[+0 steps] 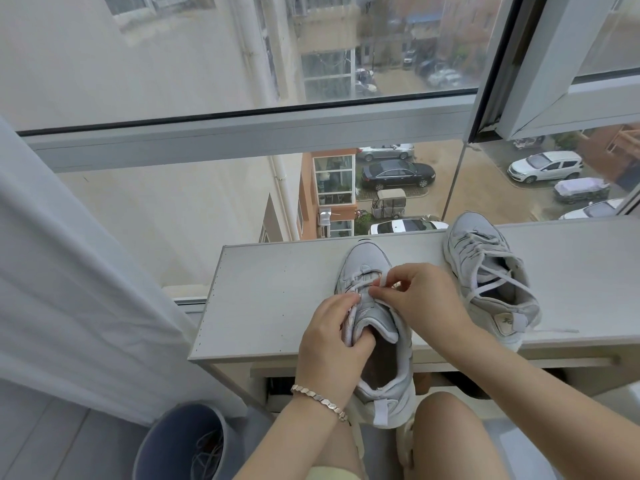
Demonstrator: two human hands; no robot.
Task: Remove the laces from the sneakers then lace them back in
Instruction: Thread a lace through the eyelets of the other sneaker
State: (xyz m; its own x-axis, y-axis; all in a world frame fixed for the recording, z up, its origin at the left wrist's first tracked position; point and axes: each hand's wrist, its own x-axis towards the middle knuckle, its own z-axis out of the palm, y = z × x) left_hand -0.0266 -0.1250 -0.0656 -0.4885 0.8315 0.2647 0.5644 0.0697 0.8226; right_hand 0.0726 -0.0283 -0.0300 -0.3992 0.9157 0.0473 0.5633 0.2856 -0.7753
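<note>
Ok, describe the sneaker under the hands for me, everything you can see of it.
The sneaker is light grey and fabric-like, with a pale sole and a heel pull tab. It sits upright on the table, toe pointing away, heel overhanging the near edge. Its lace crosses only the front eyelets, and the opening gapes loose. The left hand grips its left side by the tongue. The right hand pinches the lace near the front.

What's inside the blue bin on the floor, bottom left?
Inside the blue bin, thin pale strands lie tangled on the right side; whether they are cords or laces is unclear. The rest of the interior is dark, and the picture's edge cuts off its near part.
</note>
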